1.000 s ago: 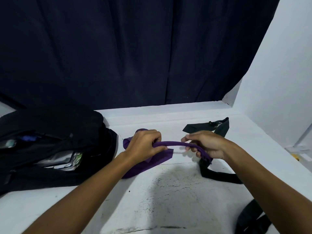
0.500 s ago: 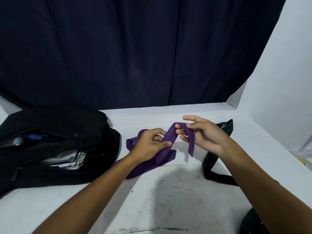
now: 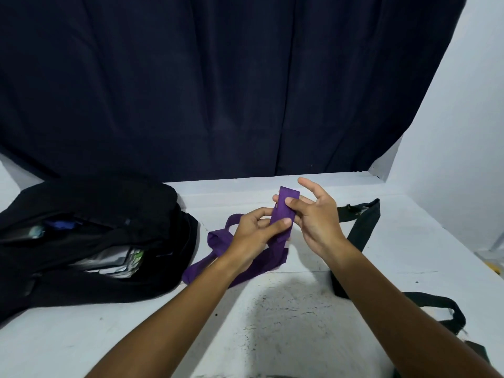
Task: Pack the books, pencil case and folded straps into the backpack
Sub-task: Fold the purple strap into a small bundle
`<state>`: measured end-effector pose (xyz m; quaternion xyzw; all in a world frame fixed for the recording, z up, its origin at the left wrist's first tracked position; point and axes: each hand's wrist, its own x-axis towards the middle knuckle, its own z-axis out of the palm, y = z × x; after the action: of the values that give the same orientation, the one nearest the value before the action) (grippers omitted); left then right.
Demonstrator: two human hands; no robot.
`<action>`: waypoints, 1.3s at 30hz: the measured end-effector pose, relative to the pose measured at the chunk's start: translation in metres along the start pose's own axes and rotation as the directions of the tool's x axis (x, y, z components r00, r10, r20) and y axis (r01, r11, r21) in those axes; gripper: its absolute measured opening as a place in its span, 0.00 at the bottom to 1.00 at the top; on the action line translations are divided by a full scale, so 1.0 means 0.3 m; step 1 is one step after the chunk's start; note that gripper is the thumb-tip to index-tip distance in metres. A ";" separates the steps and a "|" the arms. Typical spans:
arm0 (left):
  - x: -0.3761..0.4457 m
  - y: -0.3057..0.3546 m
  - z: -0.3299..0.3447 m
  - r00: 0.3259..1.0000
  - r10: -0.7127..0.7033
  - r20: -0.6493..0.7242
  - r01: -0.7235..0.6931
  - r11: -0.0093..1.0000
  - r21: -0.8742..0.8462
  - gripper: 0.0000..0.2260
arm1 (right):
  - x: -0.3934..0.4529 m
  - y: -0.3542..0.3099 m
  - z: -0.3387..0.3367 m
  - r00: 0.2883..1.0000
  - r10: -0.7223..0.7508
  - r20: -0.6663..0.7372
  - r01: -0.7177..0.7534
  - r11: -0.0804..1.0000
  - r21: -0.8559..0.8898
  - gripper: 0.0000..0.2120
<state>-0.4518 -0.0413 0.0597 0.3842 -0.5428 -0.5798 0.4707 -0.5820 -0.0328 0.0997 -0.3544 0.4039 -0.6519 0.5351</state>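
So the black backpack (image 3: 90,238) lies on its side at the left edge of the white table (image 3: 272,323), mouth gaping toward the middle. Inside you can see a stack of books (image 3: 114,261) with pale page edges in the lower opening, and something blue (image 3: 61,224) tucked in the upper pocket, can't tell what it is exactly.

Both hands are up just above the middle of the table, forearms coming in from the near edge. The left hand (image 3: 257,234) pinches the purple strap (image 3: 282,214) between thumb and fingers. The right hand (image 3: 313,216) pinches the strap's top end with thumb and a finger or two, the other fingers spread loose.

The held bit of strap stands nearly upright, long axis pointing toward the far edge, leaning slightly right. The rest trails down onto the table and loops off left toward the backpack.

A black strap (image 3: 362,227) lies along the right side, running toward the near right corner.
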 end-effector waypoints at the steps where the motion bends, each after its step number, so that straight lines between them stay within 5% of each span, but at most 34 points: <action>1: 0.003 -0.001 0.003 1.000 0.004 -0.013 -0.005 1.000 -0.013 0.11 | -0.001 0.005 0.003 1.000 -0.016 -0.013 0.015 1.000 -0.021 0.25; 9: 0.003 0.010 -0.005 0.999 0.007 -0.032 -0.008 0.999 -0.039 0.10 | -0.002 -0.011 -0.003 0.987 -0.158 0.021 0.149 0.869 -0.471 0.36; 14: -0.002 0.024 -0.010 0.997 0.028 -0.069 -0.033 0.996 -0.079 0.11 | -0.018 -0.041 -0.015 0.938 -0.345 -0.046 0.225 0.703 -0.675 0.16; 18: 0.005 0.038 -0.015 0.997 0.047 -0.061 -0.052 0.995 -0.079 0.11 | -0.023 -0.033 -0.025 0.998 -0.051 -0.030 0.027 0.848 -0.530 0.17; 20: 0.006 0.043 -0.012 0.997 0.051 -0.061 -0.054 0.997 -0.055 0.10 | -0.020 -0.023 -0.021 0.998 0.051 0.046 -0.023 0.882 -0.470 0.08; 26: 0.007 0.031 -0.032 1.000 -0.009 0.005 0.009 0.994 0.113 0.04 | 0.032 -0.055 -0.010 0.997 0.039 0.069 -0.013 0.940 -0.341 0.03; 34: 0.033 0.065 -0.050 0.995 -0.023 0.099 0.004 0.982 0.187 0.08 | 0.076 -0.142 0.037 0.989 -0.093 0.115 0.132 0.907 -0.401 0.03; 37: 0.041 0.023 -0.061 0.985 0.166 -0.053 -0.122 0.873 0.472 0.18 | 0.098 -0.192 0.041 0.984 -0.146 0.105 0.176 0.902 -0.393 0.05; 39: 0.030 -0.003 -0.048 0.885 0.359 -0.295 -0.165 0.836 0.523 0.15 | 0.108 -0.225 0.037 0.978 -0.167 0.123 0.202 0.896 -0.394 0.05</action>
<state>-0.4406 -0.0537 0.0578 0.5150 -0.6163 -0.2680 0.5321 -0.6054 -0.0594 0.1666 -0.5217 0.4712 -0.5862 0.4027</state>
